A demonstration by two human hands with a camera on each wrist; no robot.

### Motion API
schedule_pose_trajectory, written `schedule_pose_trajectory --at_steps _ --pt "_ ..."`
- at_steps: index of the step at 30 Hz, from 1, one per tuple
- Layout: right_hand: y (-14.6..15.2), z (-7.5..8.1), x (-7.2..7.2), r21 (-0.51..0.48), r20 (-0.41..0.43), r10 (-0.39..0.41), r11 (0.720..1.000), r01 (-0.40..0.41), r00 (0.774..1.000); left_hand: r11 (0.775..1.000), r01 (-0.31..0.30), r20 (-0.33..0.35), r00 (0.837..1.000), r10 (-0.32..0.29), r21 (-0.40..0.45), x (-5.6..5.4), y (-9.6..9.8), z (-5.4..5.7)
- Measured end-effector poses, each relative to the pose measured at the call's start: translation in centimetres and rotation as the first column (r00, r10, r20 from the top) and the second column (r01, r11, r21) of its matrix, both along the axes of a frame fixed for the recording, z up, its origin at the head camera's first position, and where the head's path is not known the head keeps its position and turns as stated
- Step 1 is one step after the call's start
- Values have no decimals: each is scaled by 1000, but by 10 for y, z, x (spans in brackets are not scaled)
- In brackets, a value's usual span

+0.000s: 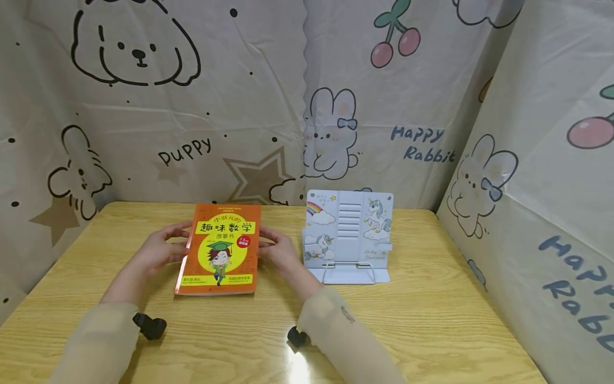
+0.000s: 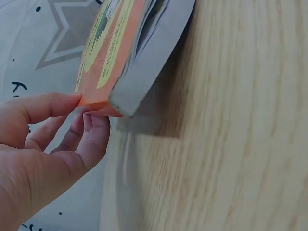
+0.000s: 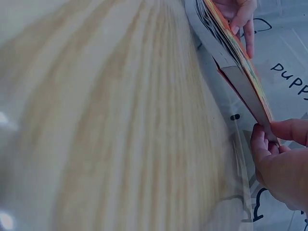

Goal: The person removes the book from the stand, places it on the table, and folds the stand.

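Observation:
An orange paperback book [image 1: 225, 213] with a cartoon figure in a green graduation cap on its cover faces up between both hands. My left hand [image 1: 160, 248] pinches its spine side, thumb at the cover edge and fingertips at the underside in the left wrist view. On the opposite side, the right hand [image 3: 284, 163] grips the page edge between thumb and fingers. In the left wrist view, the book's bottom end casts a shadow on the wooden table [image 2: 231, 144]. Just right of the right hand stands a white metal book stand [image 1: 349, 229] with unicorn pictures and a wire ledge.
A pale cloth [image 1: 259, 106] printed with rabbits, cherries and stars hangs behind the table and along its sides. Small black devices [image 1: 151, 326] sit at both wrists, over beige sleeves [image 1: 98, 341]. Bare wood [image 1: 431, 314] stretches right of the stand.

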State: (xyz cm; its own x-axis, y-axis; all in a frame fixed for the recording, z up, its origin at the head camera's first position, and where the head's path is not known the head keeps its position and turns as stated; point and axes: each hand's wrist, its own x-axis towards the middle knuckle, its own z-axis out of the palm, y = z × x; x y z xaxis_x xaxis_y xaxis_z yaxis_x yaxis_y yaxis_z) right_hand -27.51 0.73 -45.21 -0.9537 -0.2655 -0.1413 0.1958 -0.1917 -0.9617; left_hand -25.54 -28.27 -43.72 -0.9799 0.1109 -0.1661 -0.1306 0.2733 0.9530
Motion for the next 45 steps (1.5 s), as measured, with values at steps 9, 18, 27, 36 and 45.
schedule_pose_trajectory --at_steps 9,18,27,36,45 --pt "-6 -5 -8 13 21 12 1000 -12 1000 997 13 2 1000 -13 -81 -8 -3 -2" --pt "-12 -10 -13 44 -11 26 999 -26 1000 977 88 -4 996 -91 -196 -16 -11 -7" --pt "-17 -9 -16 98 -26 71 993 -68 997 947 127 28 992 -125 -294 -22 -18 -7" --pt "-19 -5 -16 293 -54 87 954 -68 995 931 154 50 988 -146 -331 -23 -19 -5" --pt "-12 6 -13 422 -52 196 893 -156 979 906 162 53 987 -154 -392 -24 -17 -1"
